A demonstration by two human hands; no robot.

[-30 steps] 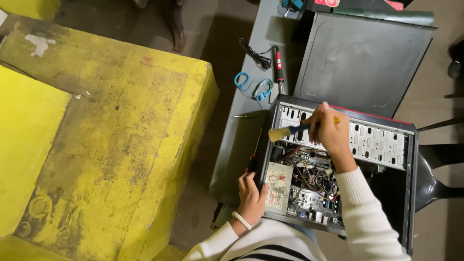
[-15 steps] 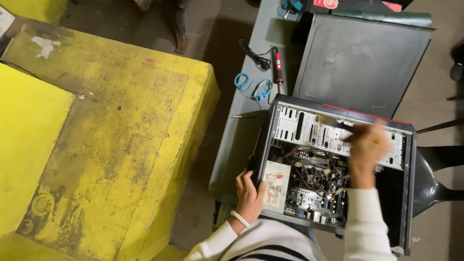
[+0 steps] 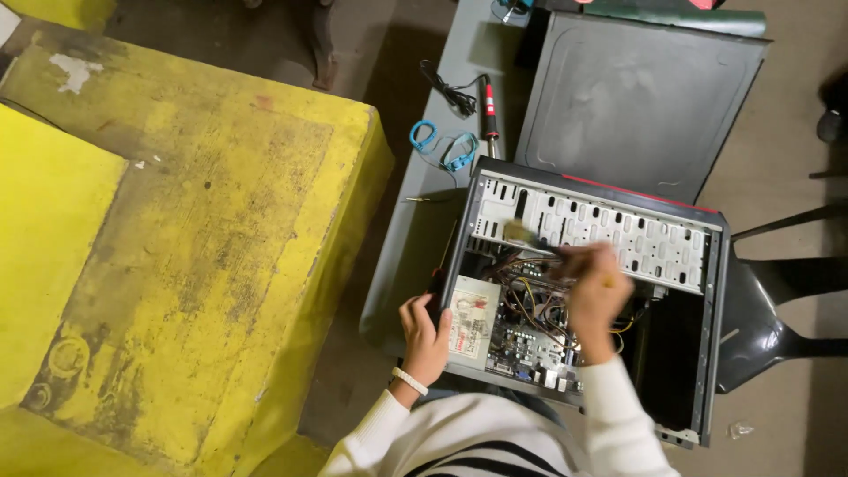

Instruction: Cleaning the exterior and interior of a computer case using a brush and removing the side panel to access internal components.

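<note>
**Open desktop case under brush cleaning: both hands engaged**

The right hand (image 3: 594, 296) was closed around the handle of a small paintbrush (image 3: 530, 238), whose bristles pointed up and away to the hand's left, over the perforated drive cage (image 3: 609, 234) of the open computer case (image 3: 711, 336). Hand and brush were motion-blurred, so the exact finger placement could not be told. The wrist sat above the tangle of internal cables (image 3: 530, 305), with the white sleeve running back toward the body.

The left hand (image 3: 426, 334) was curled over the case's near-left edge, fingers wrapped on the rim, bracing it. A pale wristband (image 3: 409, 381) sat at that wrist. Just beside its fingers, inside the case, lay the labelled power supply (image 3: 470, 316), with the motherboard (image 3: 521, 349) further right.

In this inspector's judgement, the work calls for light, short strokes along the cage slots, bristle tips only, sweeping dust outward and away from the board. The handle should stay clear of the cables beneath the wrist, and the bracing grip should hold firm.

Beyond the right hand lay the detached side panel (image 3: 636, 97). Beyond the left hand, on the grey table (image 3: 415, 256), lay a red-handled soldering iron (image 3: 488, 110) and a blue wrist strap (image 3: 442, 146).
</note>
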